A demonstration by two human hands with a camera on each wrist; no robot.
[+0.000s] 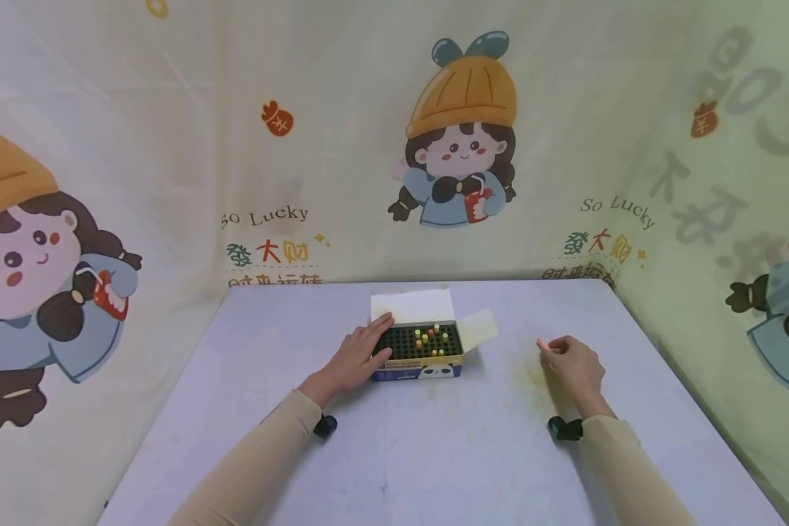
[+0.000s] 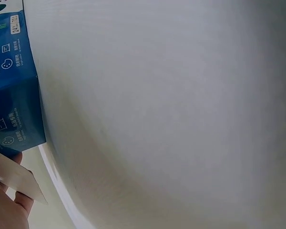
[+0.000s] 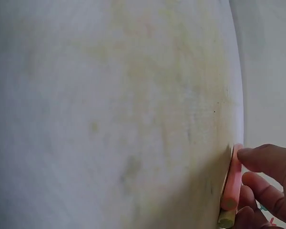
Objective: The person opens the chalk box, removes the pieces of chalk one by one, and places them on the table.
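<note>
A box with a black holder full of round holes (image 1: 401,349) stands on the table with its lid up; several coloured chalk sticks (image 1: 424,337) stand in the holes. At the box's left end my left hand (image 1: 351,358) rests, fingers stretched along the edge and thumb toward the front. The left wrist view shows the box's blue side (image 2: 14,114) and a pale flap (image 2: 14,176) partly covering the hand. Well to the right, my right hand (image 1: 575,367) pinches a pinkish-orange chalk stick (image 3: 232,183) close to the table. A yellow-green stick (image 3: 226,219) shows just beneath it.
The white table (image 1: 447,453) bears yellowish smudges (image 1: 532,376) left of the right hand. A side flap (image 1: 478,329) sticks out from the box's right, and its raised lid (image 1: 414,303) stands behind. A printed cloth (image 1: 342,161) hangs behind the table.
</note>
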